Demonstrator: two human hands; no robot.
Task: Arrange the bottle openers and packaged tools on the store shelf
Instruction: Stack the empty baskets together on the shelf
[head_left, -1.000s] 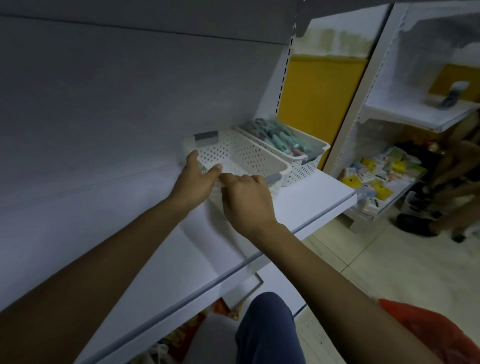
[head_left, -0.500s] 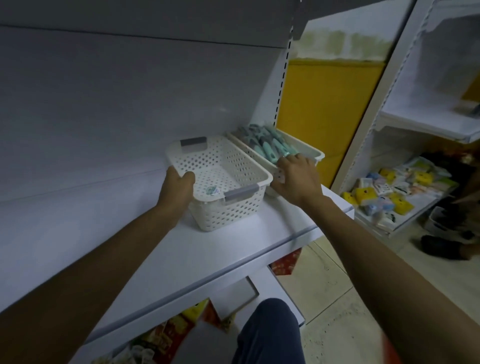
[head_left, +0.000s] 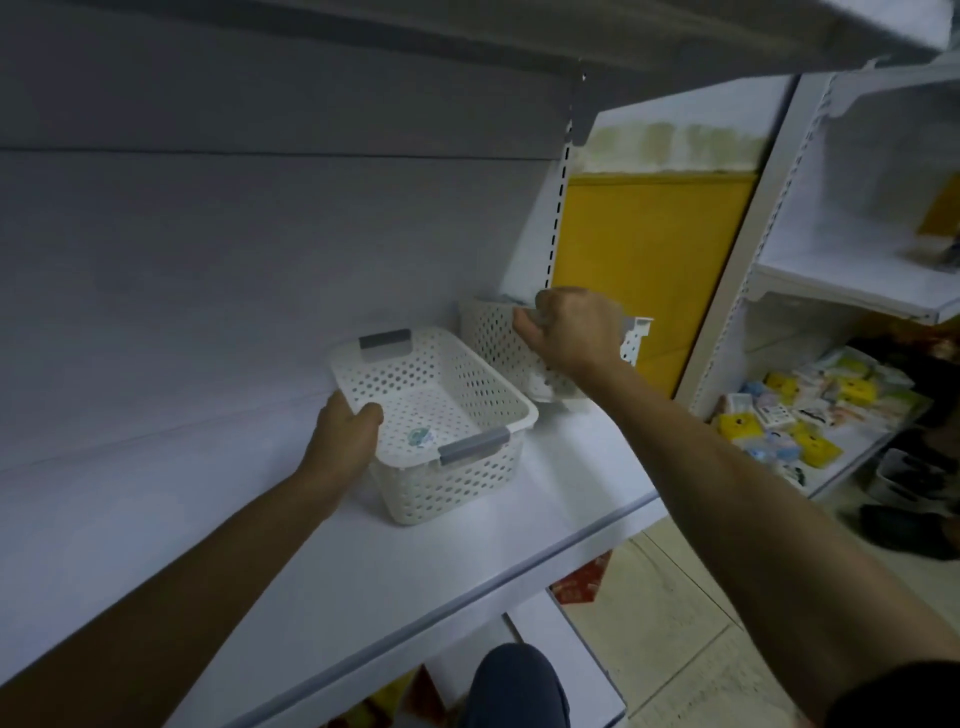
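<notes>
Tipped up off the shelf (head_left: 311, 571) since a moment ago, the farther basket (head_left: 493, 343) hangs from the right hand (head_left: 571, 332) curled over its rim, while the left hand (head_left: 343, 436) grips the nearer basket (head_left: 457, 483), a small packet (head_left: 420, 437) lying inside just right of that grip.

We see a dim, bluish scene; the shelf (head_left: 467, 551) brightens toward 4 o'clock, with shadow deepening at 10 o'clock. Straight edges bow at the borders, and the right hand (head_left: 571, 332) looks motion-blurred.

The right hand (head_left: 571, 332) covers the front rim of the far basket (head_left: 493, 345) and hides most of what lies inside. A small item (head_left: 420, 437) in the near basket (head_left: 452, 486) is too small to tell. Packets (head_left: 810, 410) at right are blurred; a dark object (head_left: 941, 257) above them is cut off by the edge.
</notes>
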